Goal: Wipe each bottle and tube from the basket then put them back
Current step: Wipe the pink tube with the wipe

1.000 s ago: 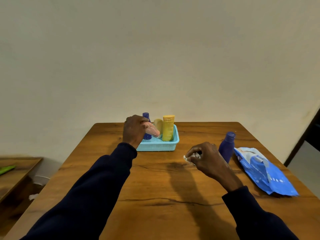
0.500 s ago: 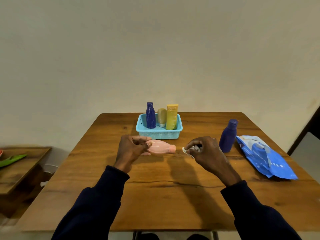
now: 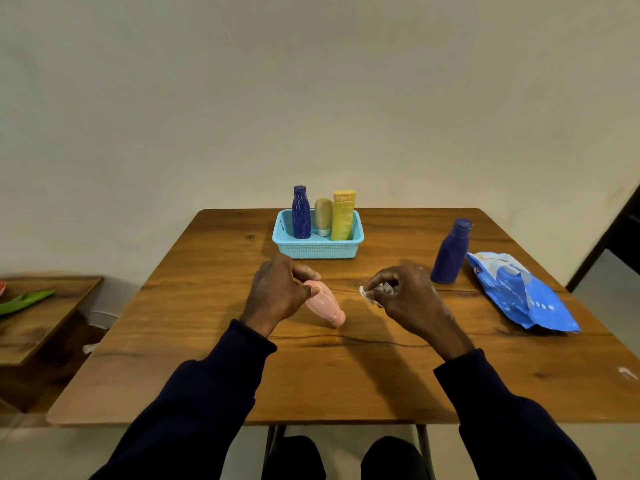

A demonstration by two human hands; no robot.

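My left hand (image 3: 277, 292) grips a pink bottle (image 3: 325, 306) by its base, with its cap tilted down toward me above the table. My right hand (image 3: 401, 296) pinches a small crumpled white wipe (image 3: 375, 291), a short gap to the right of the bottle. At the far middle of the table stands a light blue basket (image 3: 318, 249). It holds a dark blue bottle (image 3: 300, 213), a small beige tube (image 3: 323, 216) and a yellow tube (image 3: 343, 216), all upright.
A second dark blue bottle (image 3: 450, 251) stands upright at the right of the wooden table (image 3: 346, 375). Beside it lies a blue wipes pack (image 3: 519, 292). A lower wooden table (image 3: 34, 317) with a green object (image 3: 24, 301) stands at the left.
My left hand took the pink bottle out of the basket and brought it toward me, tilting its cap downward. My right hand stayed near the table's middle with the wipe.
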